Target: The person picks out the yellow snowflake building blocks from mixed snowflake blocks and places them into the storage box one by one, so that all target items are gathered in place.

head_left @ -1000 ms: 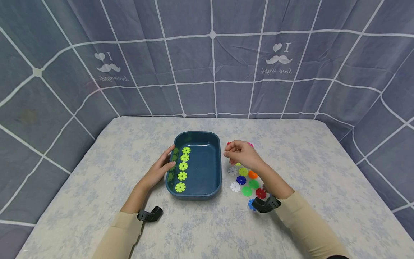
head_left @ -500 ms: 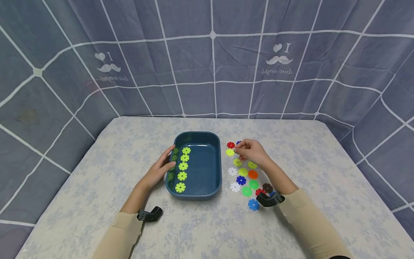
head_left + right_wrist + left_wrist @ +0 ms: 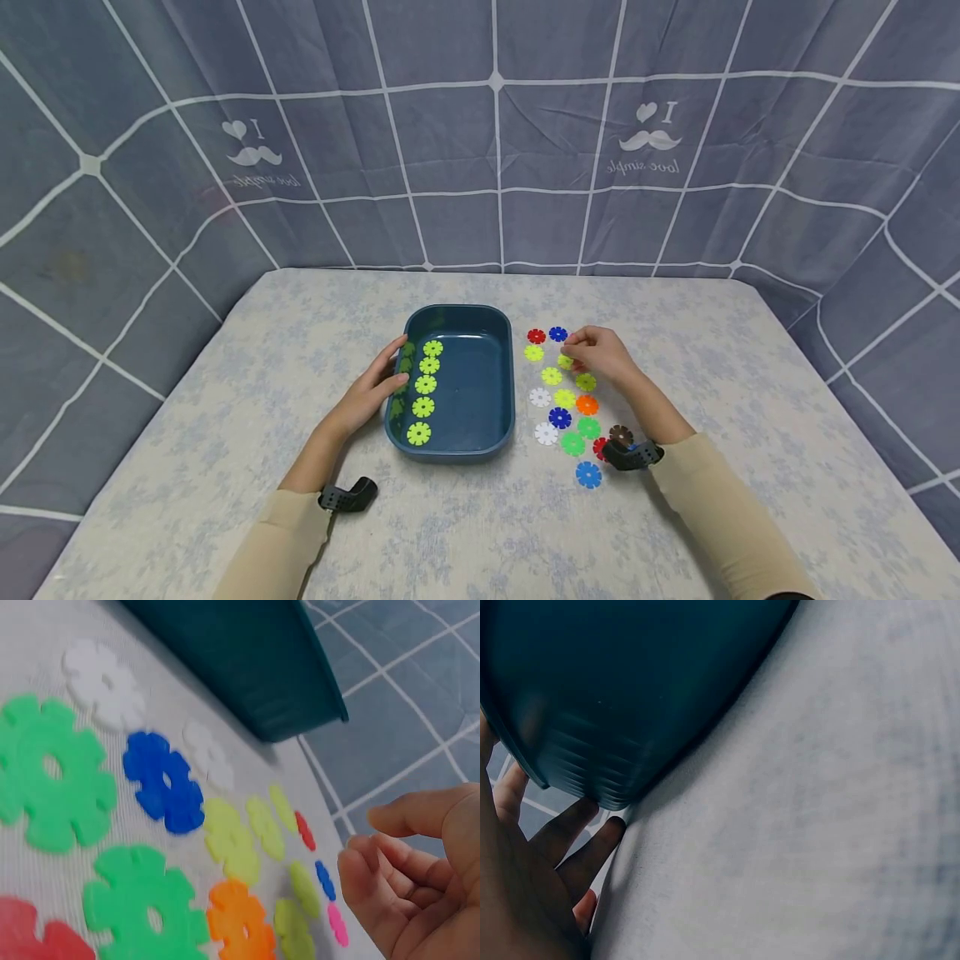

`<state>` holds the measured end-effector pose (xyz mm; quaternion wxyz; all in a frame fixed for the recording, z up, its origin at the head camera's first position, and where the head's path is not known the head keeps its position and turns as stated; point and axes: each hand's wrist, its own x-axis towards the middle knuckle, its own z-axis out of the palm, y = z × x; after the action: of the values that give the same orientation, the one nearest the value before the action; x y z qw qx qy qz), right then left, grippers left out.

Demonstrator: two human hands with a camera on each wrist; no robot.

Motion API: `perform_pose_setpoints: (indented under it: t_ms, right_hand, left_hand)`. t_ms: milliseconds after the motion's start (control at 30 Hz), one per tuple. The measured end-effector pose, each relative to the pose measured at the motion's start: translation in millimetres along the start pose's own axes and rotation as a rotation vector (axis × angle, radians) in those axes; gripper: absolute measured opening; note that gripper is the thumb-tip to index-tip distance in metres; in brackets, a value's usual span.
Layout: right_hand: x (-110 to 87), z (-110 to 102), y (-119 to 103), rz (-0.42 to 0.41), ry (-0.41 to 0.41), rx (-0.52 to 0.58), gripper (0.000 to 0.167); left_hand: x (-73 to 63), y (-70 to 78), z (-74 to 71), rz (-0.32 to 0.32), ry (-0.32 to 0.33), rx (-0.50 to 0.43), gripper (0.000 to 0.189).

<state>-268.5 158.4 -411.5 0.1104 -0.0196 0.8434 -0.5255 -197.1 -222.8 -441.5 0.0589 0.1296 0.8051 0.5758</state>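
Observation:
In the head view, my left hand (image 3: 367, 392) rests on the left side of a dark teal plastic tub (image 3: 476, 450), thumb at the rim. The left wrist view shows spread, fairly straight fingers (image 3: 592, 851) against its outer wall. Along the tub's left side inside lies a row of yellow-green snowflake discs (image 3: 423, 407). My right hand (image 3: 603, 354) is over the loose discs, beside a yellow disc (image 3: 565, 362) it partly covers. In the right wrist view, its fingers are loosely bent, with a gap between thumb and index finger and nothing seen held.
Right of the tub lie snowflake discs, among them a red one (image 3: 536, 336), an orange one (image 3: 587, 405), a green one (image 3: 573, 443) and a light blue one (image 3: 588, 475). A pink one (image 3: 337, 924) shows in the right wrist view. A grid-patterned curtain (image 3: 450, 167) surrounds the table (image 3: 450, 533).
My right hand has moved right, away from the tub, uncovering red, blue and yellow discs at the far end. The left hand and the tub stay in place.

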Motion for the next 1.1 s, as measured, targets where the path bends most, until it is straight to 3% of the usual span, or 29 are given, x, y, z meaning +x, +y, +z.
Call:
perform_pose_setpoints:
  t_ms: [333, 600, 833, 1100]
  right_hand:
    - [6.3, -9.7, 15.8, 0.035, 0.024, -0.043, 0.021]
    - [11.9, -9.3, 23.8, 0.087, 0.032, -0.172, 0.027]
    - [16.3, -5.9, 22.7, 0.063, 0.015, -0.265, 0.037]
    - [15.9, -3.5, 19.8, 0.077, 0.006, -0.31, 0.035]
  left_hand:
    - [1.0, -2.8, 0.0, 0.001, -0.005, -0.009, 0.062]
    - [-0.6, -3.4, -0.6, 0.016, -0.019, -0.007, 0.062]
    - [0.1, -2.2, -0.1, -0.005, -0.002, -0.006, 0.062]
    - [-0.1, -0.4, 0.5, 0.003, 0.001, -0.008, 0.063]
